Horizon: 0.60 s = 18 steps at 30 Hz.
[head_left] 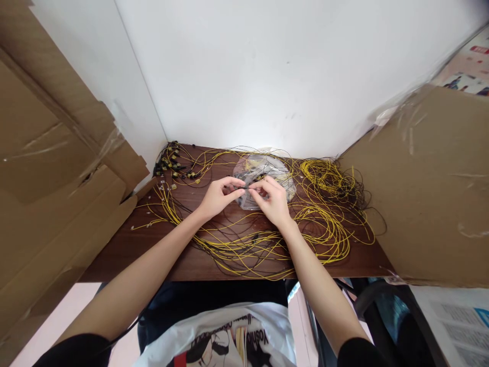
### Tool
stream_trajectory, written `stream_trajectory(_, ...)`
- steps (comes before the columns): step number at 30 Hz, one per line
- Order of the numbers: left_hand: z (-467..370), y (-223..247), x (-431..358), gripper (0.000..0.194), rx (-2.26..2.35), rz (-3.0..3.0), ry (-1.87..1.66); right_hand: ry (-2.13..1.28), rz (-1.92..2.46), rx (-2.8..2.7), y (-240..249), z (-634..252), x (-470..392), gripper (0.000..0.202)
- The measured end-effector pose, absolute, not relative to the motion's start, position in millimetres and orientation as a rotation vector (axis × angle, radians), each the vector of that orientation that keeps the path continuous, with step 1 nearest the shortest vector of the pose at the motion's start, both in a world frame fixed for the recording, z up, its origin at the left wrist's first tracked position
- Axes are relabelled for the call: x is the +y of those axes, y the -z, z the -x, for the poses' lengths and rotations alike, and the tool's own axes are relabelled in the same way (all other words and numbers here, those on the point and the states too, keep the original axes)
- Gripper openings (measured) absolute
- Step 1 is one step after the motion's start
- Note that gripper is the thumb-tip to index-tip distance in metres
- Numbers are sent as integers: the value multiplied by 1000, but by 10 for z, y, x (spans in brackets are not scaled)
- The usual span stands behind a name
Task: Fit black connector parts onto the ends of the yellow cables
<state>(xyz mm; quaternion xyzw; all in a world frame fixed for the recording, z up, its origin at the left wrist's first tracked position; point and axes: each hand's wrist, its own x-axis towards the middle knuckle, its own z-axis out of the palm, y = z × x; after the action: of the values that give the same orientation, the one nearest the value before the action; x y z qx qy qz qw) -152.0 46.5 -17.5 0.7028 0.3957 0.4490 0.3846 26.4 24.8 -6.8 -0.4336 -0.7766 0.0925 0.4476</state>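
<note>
Over the middle of the table, my left hand [222, 196] and my right hand [272, 200] meet almost fingertip to fingertip. Each is closed in a pinch on a small, thin black piece [246, 187], which looks like a wire end; its exact kind is too small to make out. Beneath the hands lies a clear plastic bag [250, 203] with dark and yellow bits in or on it. A long bundle of yellow and black wires [229, 251] runs across the table in front of my hands, partly under my forearms.
A heap of black connectors [170, 162] sits at the back left, with small pale plugs [173, 186] nearby. Coiled yellow wires [324, 176] lie at the right. Cardboard sheets [428, 193] flank the brown table [114, 257], and a white wall [260, 76] stands behind.
</note>
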Motion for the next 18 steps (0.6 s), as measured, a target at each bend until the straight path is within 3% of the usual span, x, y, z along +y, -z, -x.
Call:
stream_trajectory(5, 1542, 170, 466, 16, 1070, -1996, -1258, -231, 1088, -1917, 70, -258, 246, 12)
stream_trajectory(18, 1525, 207, 454, 20, 1021, -1940, -1160, -241, 1086, -1937, 62, -256, 238, 13)
